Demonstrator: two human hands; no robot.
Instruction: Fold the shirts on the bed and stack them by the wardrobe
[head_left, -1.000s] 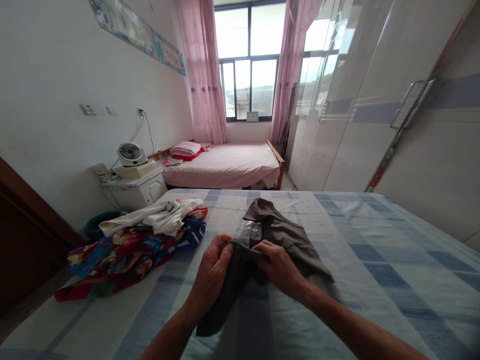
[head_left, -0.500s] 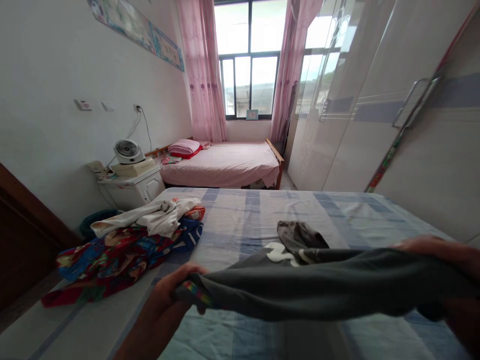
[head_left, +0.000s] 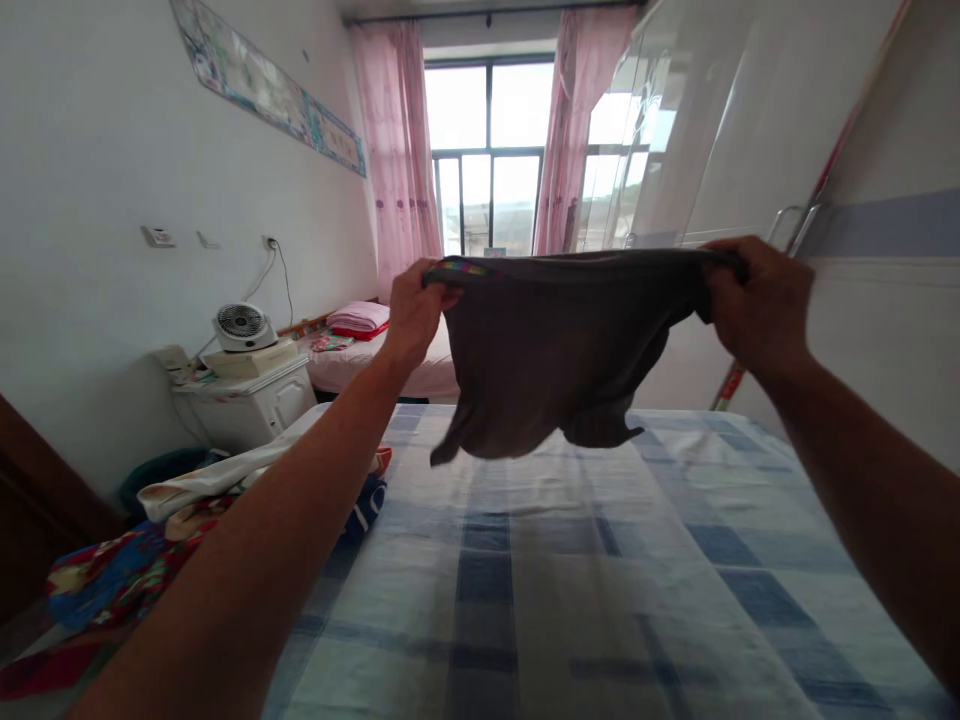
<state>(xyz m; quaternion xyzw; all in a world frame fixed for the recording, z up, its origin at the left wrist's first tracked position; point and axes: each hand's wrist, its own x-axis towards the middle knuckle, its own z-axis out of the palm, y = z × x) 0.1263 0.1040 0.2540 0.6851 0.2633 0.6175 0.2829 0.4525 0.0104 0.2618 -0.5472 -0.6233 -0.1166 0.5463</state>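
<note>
Blue-and-white checks are spread across the bed (head_left: pixel 585 560), and above it a dark garment (head_left: pixel 547 350) is held up, stretched wide! Its top edge is pinched at one end by the left hand (head_left: pixel 411 310), beside a rainbow-coloured strip (head_left: pixel 461 268), at the other by the right hand (head_left: pixel 761 300), cloth pressed between thumb and fingers in each grip. Limp fabric is draped to a wavy hem. White lettering is glimpsed on blue cloth (head_left: pixel 358 520); it cannot be fully read.
</note>
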